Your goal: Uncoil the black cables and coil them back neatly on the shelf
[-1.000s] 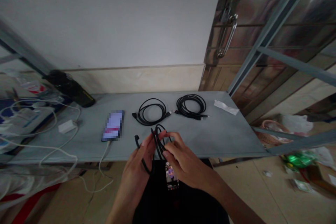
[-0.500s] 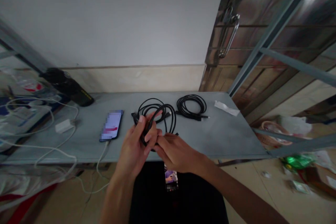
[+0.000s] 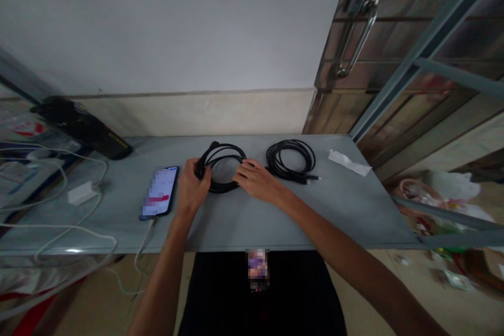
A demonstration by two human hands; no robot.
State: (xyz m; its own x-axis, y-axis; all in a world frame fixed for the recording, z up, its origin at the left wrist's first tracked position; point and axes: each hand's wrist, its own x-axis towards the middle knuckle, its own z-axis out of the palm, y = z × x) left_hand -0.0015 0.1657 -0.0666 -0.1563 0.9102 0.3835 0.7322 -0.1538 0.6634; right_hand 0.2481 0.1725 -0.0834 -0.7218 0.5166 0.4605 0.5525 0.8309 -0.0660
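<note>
We have our left hand [image 3: 193, 186] clamped on the coil [image 3: 222, 188] at its nine o'clock, and our right hand [image 3: 255, 179] gripping it near three. It lies on the table [image 3: 252, 228]; outward, we see another coil [image 3: 289, 172] at three, a phone [image 3: 160, 191] toward eight.

1. A lived-in room, such as a home or dormitory; which of the two cannot be told
2. A pale painted wall [image 3: 177, 21] above a tile strip [image 3: 220, 115], beside a brown panelled door [image 3: 334, 110] with a metal handle [image 3: 362, 38]
3. A grey surface [image 3: 346, 205] by a metal frame [image 3: 391, 88], bearing a plugged-in phone [image 3: 164, 191] and dark bottle [image 3: 86, 128]
4. Beige floor [image 3: 421, 278], basket [image 3: 402, 189], plastic bags [image 3: 459, 185], cardboard box [image 3: 482, 268]
</note>
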